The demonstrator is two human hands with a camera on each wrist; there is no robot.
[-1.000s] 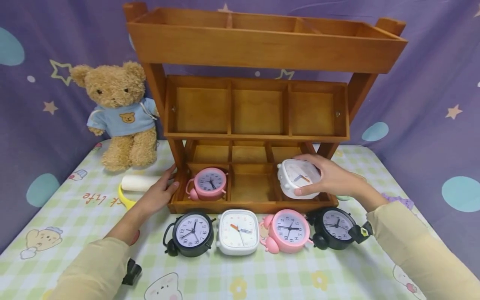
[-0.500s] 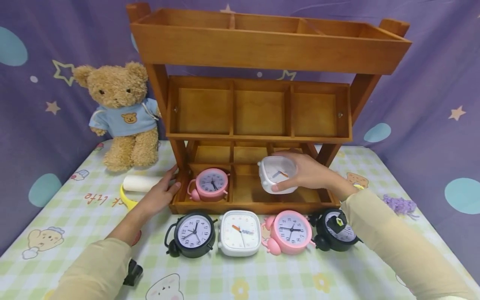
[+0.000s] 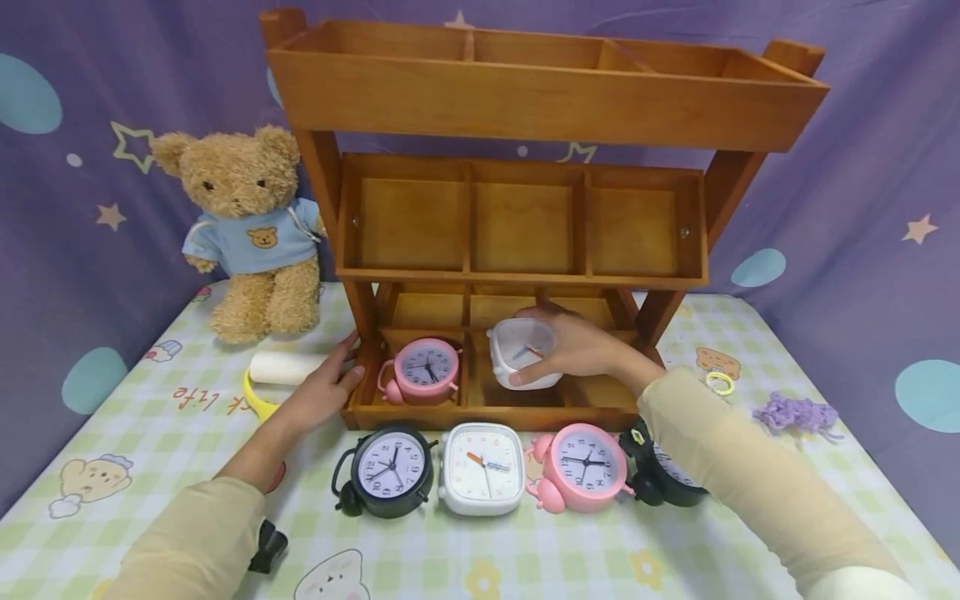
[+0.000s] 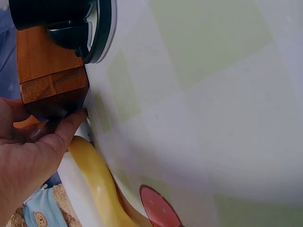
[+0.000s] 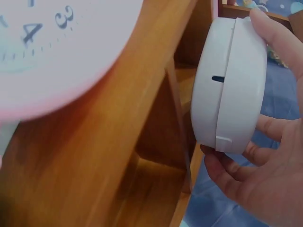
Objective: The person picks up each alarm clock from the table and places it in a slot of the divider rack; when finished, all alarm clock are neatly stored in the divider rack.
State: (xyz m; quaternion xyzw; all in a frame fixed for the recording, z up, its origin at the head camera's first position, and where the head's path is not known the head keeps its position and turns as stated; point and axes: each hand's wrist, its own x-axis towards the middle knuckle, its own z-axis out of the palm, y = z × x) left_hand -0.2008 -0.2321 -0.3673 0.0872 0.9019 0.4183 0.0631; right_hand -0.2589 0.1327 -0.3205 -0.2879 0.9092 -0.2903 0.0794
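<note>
My right hand (image 3: pixel 551 348) grips a white square alarm clock (image 3: pixel 519 352) and holds it tilted over the middle front compartment of the wooden rack's bottom tray (image 3: pixel 487 412). In the right wrist view my fingers (image 5: pixel 279 156) wrap the white clock's (image 5: pixel 232 85) edge beside the wooden rack (image 5: pixel 142 142). A pink clock (image 3: pixel 426 369) stands in the left front compartment. My left hand (image 3: pixel 330 385) rests flat against the tray's left corner, where the thumb (image 4: pixel 66 130) touches the wood (image 4: pixel 52 80).
Black (image 3: pixel 390 467), white (image 3: pixel 482 467) and pink (image 3: pixel 581 462) clocks line the table before the rack, with another black clock (image 3: pixel 671 483) half hidden by my right sleeve. A teddy bear (image 3: pixel 247 225), white roll (image 3: pixel 281 367), yellow band (image 3: pixel 255 402) and purple yarn (image 3: pixel 798 412) lie around.
My right hand has carried the white clock leftward from over the right front compartment to over the middle one. The left hand has stayed on the tray corner.
</note>
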